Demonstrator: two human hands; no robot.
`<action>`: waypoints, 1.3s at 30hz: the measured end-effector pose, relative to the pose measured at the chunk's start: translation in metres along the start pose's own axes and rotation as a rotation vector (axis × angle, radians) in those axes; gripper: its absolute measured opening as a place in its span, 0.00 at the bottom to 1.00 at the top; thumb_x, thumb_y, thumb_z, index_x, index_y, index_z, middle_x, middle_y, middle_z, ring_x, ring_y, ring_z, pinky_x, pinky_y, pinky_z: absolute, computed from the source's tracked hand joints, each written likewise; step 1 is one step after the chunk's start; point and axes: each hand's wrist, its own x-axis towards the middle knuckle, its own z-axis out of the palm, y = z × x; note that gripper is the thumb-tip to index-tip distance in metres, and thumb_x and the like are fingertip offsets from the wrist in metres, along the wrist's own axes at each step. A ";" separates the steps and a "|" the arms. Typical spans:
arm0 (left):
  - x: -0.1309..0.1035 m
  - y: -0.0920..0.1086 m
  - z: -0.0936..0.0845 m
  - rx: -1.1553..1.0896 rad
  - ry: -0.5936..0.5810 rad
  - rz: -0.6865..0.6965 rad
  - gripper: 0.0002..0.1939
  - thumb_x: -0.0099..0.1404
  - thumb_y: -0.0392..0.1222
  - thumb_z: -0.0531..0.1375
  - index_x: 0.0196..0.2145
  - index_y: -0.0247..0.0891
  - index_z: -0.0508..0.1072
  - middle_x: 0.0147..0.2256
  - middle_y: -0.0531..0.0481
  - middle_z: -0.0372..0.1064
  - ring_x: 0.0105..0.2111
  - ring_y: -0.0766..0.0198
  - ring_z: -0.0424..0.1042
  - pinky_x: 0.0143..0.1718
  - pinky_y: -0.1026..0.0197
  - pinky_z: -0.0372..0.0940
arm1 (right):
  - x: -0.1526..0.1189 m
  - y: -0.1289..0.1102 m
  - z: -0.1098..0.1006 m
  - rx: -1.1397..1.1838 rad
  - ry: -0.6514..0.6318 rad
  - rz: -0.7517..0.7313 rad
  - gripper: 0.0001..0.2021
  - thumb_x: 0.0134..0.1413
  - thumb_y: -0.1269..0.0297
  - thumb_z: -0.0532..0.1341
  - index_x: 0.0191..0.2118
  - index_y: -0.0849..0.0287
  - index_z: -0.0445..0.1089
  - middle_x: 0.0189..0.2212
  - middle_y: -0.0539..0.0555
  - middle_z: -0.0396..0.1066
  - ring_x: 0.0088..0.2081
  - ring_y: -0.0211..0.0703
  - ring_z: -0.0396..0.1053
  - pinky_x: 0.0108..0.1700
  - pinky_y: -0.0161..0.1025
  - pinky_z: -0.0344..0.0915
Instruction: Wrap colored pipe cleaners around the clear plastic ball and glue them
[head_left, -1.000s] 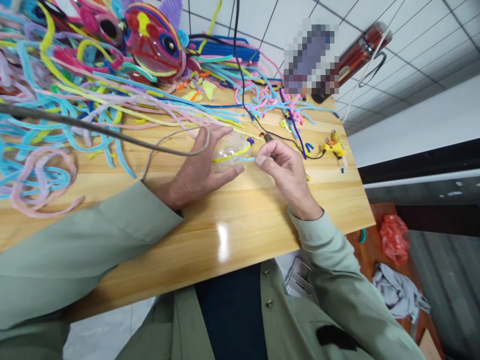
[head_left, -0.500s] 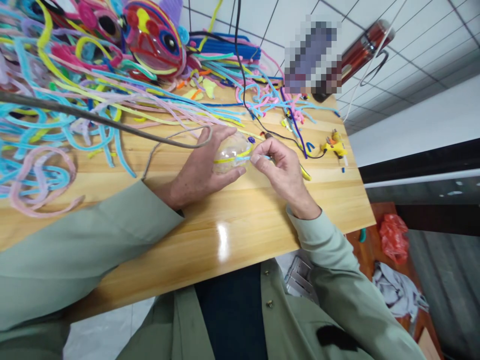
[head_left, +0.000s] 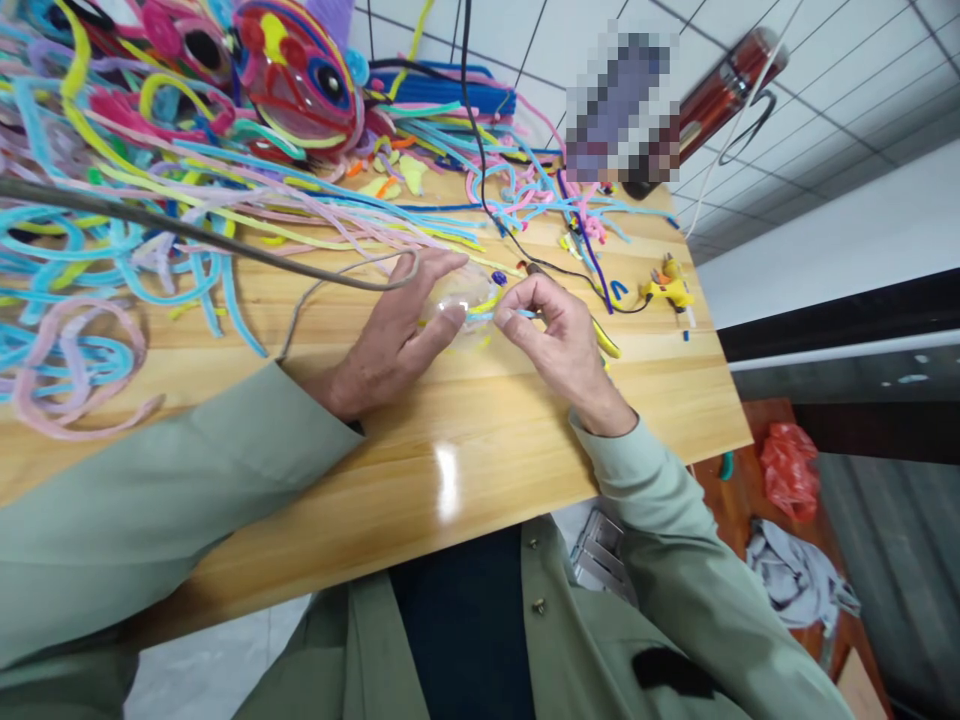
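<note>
A clear plastic shell (head_left: 454, 292) with a yellow pipe cleaner strip along it rests at the middle of the table, in my left hand (head_left: 394, 335). The fingers lie round its far side, and the thumb presses on its face beside a light blue pipe cleaner (head_left: 480, 317). My right hand (head_left: 553, 335) is closed, pinching that blue pipe cleaner between thumb and forefinger at the shell's right end. A small dark blue coil (head_left: 499, 278) sits at the shell's upper right; whether it is attached I cannot tell.
Loose pipe cleaners (head_left: 82, 330) cover the table's left and back. A finished-looking fish mask (head_left: 300, 85) stands behind them. A yellow glue gun (head_left: 667, 287) lies at right, its black cord crossing the table. A grey cable (head_left: 225, 240) hangs across the left foreground. A red thermos (head_left: 724, 95) stands behind.
My left thumb has moved from the shell's near edge up onto its face, next to the blue pipe cleaner. The right hand keeps its pinch almost in place.
</note>
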 end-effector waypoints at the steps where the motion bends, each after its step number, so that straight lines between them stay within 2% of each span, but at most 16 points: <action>1: 0.000 0.000 0.000 -0.003 0.005 -0.012 0.34 0.90 0.71 0.48 0.78 0.48 0.69 0.75 0.40 0.73 0.78 0.41 0.69 0.86 0.32 0.60 | 0.000 0.000 0.000 0.001 -0.001 -0.004 0.17 0.72 0.44 0.72 0.37 0.50 0.76 0.36 0.51 0.78 0.42 0.47 0.74 0.51 0.47 0.75; 5: 0.002 0.001 0.001 -0.047 0.029 -0.036 0.35 0.89 0.75 0.49 0.77 0.52 0.71 0.73 0.43 0.75 0.77 0.42 0.71 0.86 0.33 0.60 | 0.000 0.002 0.000 0.002 -0.001 -0.020 0.14 0.72 0.50 0.71 0.37 0.51 0.75 0.36 0.50 0.77 0.40 0.46 0.74 0.49 0.45 0.74; 11: 0.005 -0.003 -0.001 -0.106 0.013 -0.035 0.30 0.88 0.74 0.53 0.75 0.61 0.72 0.72 0.53 0.77 0.75 0.41 0.73 0.85 0.29 0.62 | 0.000 0.004 0.000 0.005 0.005 -0.060 0.13 0.72 0.52 0.70 0.37 0.52 0.76 0.36 0.50 0.78 0.39 0.44 0.73 0.47 0.43 0.74; 16: 0.005 -0.005 0.000 -0.088 0.030 -0.012 0.29 0.88 0.73 0.54 0.75 0.64 0.72 0.72 0.53 0.77 0.75 0.39 0.73 0.82 0.28 0.66 | 0.000 0.005 0.001 -0.014 0.016 -0.053 0.12 0.71 0.52 0.70 0.37 0.52 0.77 0.36 0.50 0.78 0.39 0.44 0.72 0.46 0.42 0.73; 21: 0.004 -0.002 -0.001 -0.046 0.026 0.032 0.26 0.91 0.65 0.56 0.76 0.55 0.71 0.72 0.44 0.77 0.74 0.41 0.74 0.80 0.29 0.68 | 0.000 0.007 0.001 -0.010 0.013 -0.065 0.11 0.72 0.54 0.70 0.38 0.52 0.77 0.36 0.50 0.78 0.39 0.44 0.72 0.46 0.42 0.73; 26: 0.006 0.000 -0.001 -0.023 0.030 0.009 0.29 0.89 0.66 0.58 0.74 0.47 0.72 0.70 0.39 0.77 0.70 0.39 0.76 0.77 0.31 0.71 | 0.000 0.007 0.001 -0.030 0.012 -0.060 0.13 0.72 0.52 0.70 0.38 0.52 0.76 0.36 0.50 0.78 0.39 0.44 0.72 0.47 0.43 0.74; 33: 0.006 -0.001 0.004 -0.055 0.073 -0.003 0.30 0.87 0.69 0.60 0.72 0.47 0.74 0.68 0.38 0.79 0.68 0.38 0.77 0.75 0.31 0.73 | 0.001 0.007 0.002 -0.022 0.007 -0.050 0.17 0.73 0.45 0.71 0.38 0.52 0.76 0.36 0.49 0.77 0.39 0.44 0.71 0.47 0.44 0.74; 39: 0.006 -0.008 0.003 -0.121 0.063 -0.003 0.28 0.87 0.68 0.62 0.72 0.51 0.74 0.67 0.42 0.78 0.68 0.42 0.78 0.74 0.35 0.75 | 0.002 0.010 0.002 -0.018 0.011 -0.098 0.12 0.73 0.53 0.72 0.39 0.52 0.76 0.37 0.49 0.78 0.42 0.46 0.74 0.52 0.47 0.75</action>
